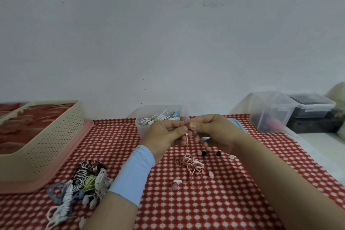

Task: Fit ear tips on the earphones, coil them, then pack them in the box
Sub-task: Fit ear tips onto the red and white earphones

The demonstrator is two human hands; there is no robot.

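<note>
Past our light-blue fabric wrist sleeve (133,173), our left hand (164,134) and right hand (211,130) both pinch the thin red-and-white earphone cable (188,162), tangled below.

Over the middle of the desk (224,201), the left hand (164,133) and right hand (214,132) pinch the top end of the red-and-white earphones (189,164). Their cable hangs to a tangle at 6 o'clock. Loose ear tips (204,153) lie beside it. A clear box (143,117) stands at 12 o'clock and an earphone pile (84,179) lies at 8.
</note>
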